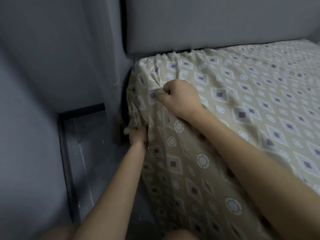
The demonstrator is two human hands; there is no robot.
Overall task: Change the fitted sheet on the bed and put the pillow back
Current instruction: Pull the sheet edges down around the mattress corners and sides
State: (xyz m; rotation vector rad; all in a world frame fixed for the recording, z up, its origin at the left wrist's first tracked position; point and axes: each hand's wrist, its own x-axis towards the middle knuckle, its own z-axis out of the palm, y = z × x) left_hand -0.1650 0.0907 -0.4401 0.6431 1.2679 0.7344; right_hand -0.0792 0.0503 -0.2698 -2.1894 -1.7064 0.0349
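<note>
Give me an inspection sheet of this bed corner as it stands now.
Surface: bed top covered by the patterned fitted sheet, gathered into wrinkles along the headboard edge.
Job's things: fitted sheet drawn over the corner, its hem bunched low on the side; pillow not in view.
Clutter: a few pale specks on the floor.
Grippers: left hand grips the bunched hem at the corner's lower edge; right hand pinches a fold on top near the corner.
Cables: nothing seen.
Surroundings: grey padded headboard behind the bed, grey wall to the left.
</note>
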